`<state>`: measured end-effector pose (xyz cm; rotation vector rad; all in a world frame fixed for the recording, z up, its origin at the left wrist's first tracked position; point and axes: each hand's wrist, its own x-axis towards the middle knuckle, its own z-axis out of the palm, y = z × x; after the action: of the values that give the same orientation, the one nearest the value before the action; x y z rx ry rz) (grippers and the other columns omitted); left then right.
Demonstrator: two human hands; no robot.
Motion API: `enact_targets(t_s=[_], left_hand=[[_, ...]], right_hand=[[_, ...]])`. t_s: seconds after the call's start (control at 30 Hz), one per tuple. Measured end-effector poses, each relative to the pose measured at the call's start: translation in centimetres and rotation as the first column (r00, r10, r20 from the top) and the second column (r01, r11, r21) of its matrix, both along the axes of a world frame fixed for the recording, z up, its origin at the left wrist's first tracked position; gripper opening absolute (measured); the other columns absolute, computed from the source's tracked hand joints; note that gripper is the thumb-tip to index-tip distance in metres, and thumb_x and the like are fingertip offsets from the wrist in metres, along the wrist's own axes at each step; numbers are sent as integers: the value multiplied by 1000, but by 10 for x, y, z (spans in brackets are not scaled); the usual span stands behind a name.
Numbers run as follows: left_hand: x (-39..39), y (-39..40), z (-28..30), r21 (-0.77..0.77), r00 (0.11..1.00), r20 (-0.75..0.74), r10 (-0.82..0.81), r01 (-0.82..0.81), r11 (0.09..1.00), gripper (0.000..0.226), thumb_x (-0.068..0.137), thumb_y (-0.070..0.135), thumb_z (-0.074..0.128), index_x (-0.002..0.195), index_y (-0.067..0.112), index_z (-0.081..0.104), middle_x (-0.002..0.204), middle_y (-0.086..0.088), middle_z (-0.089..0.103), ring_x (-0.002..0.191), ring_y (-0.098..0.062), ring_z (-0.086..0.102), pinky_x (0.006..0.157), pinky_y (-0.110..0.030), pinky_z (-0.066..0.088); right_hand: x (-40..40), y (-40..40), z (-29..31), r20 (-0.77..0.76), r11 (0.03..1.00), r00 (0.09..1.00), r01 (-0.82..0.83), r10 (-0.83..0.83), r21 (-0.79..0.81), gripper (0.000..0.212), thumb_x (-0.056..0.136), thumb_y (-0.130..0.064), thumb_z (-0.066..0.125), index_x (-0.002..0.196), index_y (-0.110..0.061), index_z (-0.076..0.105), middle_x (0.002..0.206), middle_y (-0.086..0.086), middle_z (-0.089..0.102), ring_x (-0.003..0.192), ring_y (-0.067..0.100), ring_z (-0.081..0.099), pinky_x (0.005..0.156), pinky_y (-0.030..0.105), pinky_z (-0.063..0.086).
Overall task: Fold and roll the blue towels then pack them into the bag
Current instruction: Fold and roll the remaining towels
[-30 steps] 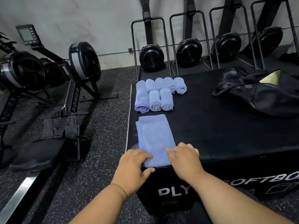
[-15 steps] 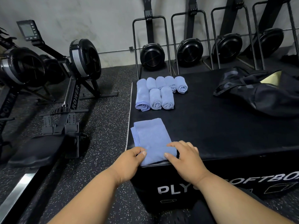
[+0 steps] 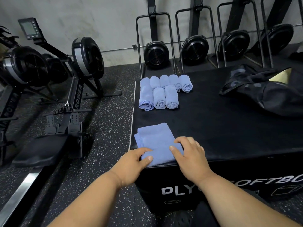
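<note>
Folded towel point(image 3: 155, 141) lies at the counter's point(image 3: 229, 128) near left corner, long axis running away from the person. Both hands, left point(image 3: 134, 163) and right point(image 3: 190, 154), pinch its near edge, equally close; rolling would proceed forward.

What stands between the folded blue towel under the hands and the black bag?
Nothing visible. The folded blue cloth towel lies at the black box's near left corner, the black fabric bag at far right; bare box top between. Rolled towels lie aside.
</note>
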<state>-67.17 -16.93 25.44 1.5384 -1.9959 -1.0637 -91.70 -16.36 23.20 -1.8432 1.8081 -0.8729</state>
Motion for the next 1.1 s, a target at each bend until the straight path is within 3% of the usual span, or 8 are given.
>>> enact_targets(t_s=[0.13, 0.27, 0.4, 0.53, 0.7, 0.8, 0.97, 1.1], left_hand=[[-1, -6, 5, 211, 989, -110, 97, -72, 975, 26, 102, 46, 58, 108, 26, 73, 111, 3, 78, 108, -17, 71, 104, -40, 52], [0, -10, 1, 225, 981, -79, 178, -157, 962, 53, 84, 70, 57, 101, 23, 73, 102, -1, 78, 96, -21, 72, 101, -52, 52], [-2, 0, 1, -144, 950, 17, 312, -307, 941, 22, 92, 52, 69, 105, 35, 64, 105, 16, 67, 96, 0, 63, 95, -31, 52], [5, 11, -2, -479, 989, 98, 106, -47, 877, 43, 85, 43, 77, 125, 35, 62, 130, 20, 53, 124, 3, 47, 110, -19, 34], [6, 1, -6, -407, 976, 200, 86, 3, 913, 45, 86, 32, 79, 128, 40, 64, 123, 27, 58, 120, -1, 49, 111, -24, 37], [7, -10, 6, -158, 989, 147, 26, -2, 988, 27, 94, 36, 71, 121, 38, 69, 111, 24, 66, 108, 4, 57, 100, -17, 43], [7, -21, 10, 193, 997, -32, 68, -60, 979, 23, 105, 37, 57, 111, 22, 74, 108, 8, 78, 107, -11, 71, 104, -39, 51], [2, -22, 6, 152, 982, -25, 187, -181, 972, 23, 102, 46, 57, 103, 25, 67, 101, 8, 74, 99, -16, 66, 99, -37, 50]], right_hand=[[-4, 5, 2, 16, 995, 995, -99, 99, -12, 51, 86, -65, 52, 132, -44, 56, 124, -25, 50, 119, 0, 44, 107, 30, 27], [-6, 3, 2, -11, 993, 993, -116, 116, 36, 38, 92, -49, 66, 129, -42, 57, 120, -28, 50, 121, 3, 46, 109, 30, 28], [-10, 0, 2, 124, 987, 986, -126, 113, 103, 23, 87, -58, 63, 98, -38, 62, 100, -21, 63, 103, 4, 55, 101, 36, 43], [-9, -1, 3, 207, 988, 973, -121, 99, 94, 45, 80, -68, 55, 80, -23, 61, 78, -1, 62, 77, 16, 57, 79, 40, 52], [-6, 0, 6, 230, 993, 971, -88, 67, 81, 50, 82, -70, 54, 78, -20, 59, 76, 1, 56, 74, 19, 54, 76, 45, 51], [-5, 1, 2, 224, 998, 974, -41, 30, 43, 45, 81, -71, 56, 112, -38, 63, 102, -16, 56, 100, 11, 57, 93, 39, 51], [-8, 3, 0, 217, 993, 972, -106, 92, 55, 61, 84, -54, 66, 142, -52, 48, 122, -30, 55, 103, 3, 53, 103, 37, 49], [-7, -2, 1, 220, 992, 974, -82, 59, 100, 38, 83, -60, 62, 114, -38, 66, 100, -18, 66, 95, 5, 61, 90, 38, 54]])
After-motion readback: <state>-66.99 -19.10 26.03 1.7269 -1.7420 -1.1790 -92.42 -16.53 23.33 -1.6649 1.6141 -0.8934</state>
